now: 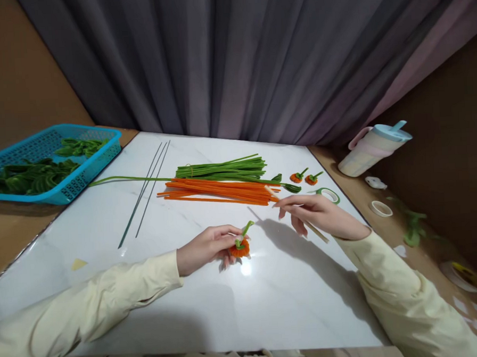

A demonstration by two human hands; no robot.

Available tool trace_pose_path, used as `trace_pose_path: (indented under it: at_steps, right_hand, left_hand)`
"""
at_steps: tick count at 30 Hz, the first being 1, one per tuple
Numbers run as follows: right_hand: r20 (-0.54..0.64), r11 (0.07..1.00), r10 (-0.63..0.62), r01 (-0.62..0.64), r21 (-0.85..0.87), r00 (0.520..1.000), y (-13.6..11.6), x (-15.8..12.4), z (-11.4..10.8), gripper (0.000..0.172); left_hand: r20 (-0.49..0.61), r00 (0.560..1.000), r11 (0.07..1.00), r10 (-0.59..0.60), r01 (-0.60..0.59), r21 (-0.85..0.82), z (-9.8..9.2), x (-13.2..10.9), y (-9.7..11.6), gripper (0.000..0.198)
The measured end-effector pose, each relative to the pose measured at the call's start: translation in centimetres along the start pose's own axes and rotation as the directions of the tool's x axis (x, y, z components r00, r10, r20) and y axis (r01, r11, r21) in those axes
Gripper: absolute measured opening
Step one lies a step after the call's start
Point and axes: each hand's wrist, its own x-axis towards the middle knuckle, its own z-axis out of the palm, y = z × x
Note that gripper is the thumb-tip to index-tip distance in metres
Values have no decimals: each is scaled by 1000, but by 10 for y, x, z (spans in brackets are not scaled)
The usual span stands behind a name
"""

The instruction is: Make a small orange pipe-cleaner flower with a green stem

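Between the fingers of my left hand is a small orange pipe-cleaner pumpkin, its green stem sticking up to the right. My right hand grips a thin wooden stick that slants from upper left to lower right, above the table. Beyond my hands lies a bundle of orange pipe cleaners, with a bundle of green pipe cleaners behind it. Two more orange pumpkins with green stems sit at the back right.
A blue basket with green fuzzy leaf pieces stands at left. Thin dark wires and a long green stem lie near it. Green tape lies by my right hand. On the right stand a tumbler and a white ring.
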Motion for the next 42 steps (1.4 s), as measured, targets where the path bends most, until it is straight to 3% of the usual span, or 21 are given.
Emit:
trace_pose_path:
  at_steps: [3,5,7,9,12,15,18,23,26,32,37,42]
  right_hand:
    - [7,934,-50,44,355,999,-18,-4,-4,32]
    - [-47,918,-73,85,387,996,-26,-4,-3,28]
    - [-160,946,-67,113,304,985,-33,-2,3,19]
    - [-174,975,-54,89,201,983,-37,1,11,25]
    - [-68,996,-65,69,61,996,-39,7,24,37]
    - [-11,960,-218,212,-184,976,-38,10,31,37]
    - [126,866,-321,345,-361,939,-35,12,33,32]
    - [219,862,-314,374,-343,924,-25,15,35,22]
    - [221,914,-271,323,-246,937,-15,15,40,17]
    - [149,991,-67,82,-102,987,-4,9,48,16]
    - [69,991,-70,77,-110,995,-3,4,46,16]
    - [64,988,-101,108,-113,993,-4,1,45,17]
  left_hand:
    - [-11,1000,1000,-6,6,-8,-1,0,0,32]
    - [-9,1000,1000,-11,10,-14,-1,-1,1,33]
    - [3,1000,1000,-13,13,-14,0,-1,2,32]
    - [7,1000,1000,-17,17,-9,0,-1,4,31]
    - [5,1000,1000,-19,19,1,1,-1,5,29]
    - [22,1000,1000,-17,17,12,0,0,4,26]
    - [32,999,1000,-23,23,20,0,0,4,25]
    - [55,998,999,-6,3,50,-1,0,4,23]
    - [81,996,999,27,-30,37,-2,0,2,24]
    - [59,998,999,24,-22,-34,-3,-1,5,22]
    - [37,999,996,40,-37,-82,-1,-1,9,26]
    - [-13,993,990,117,-116,78,1,-2,4,27]
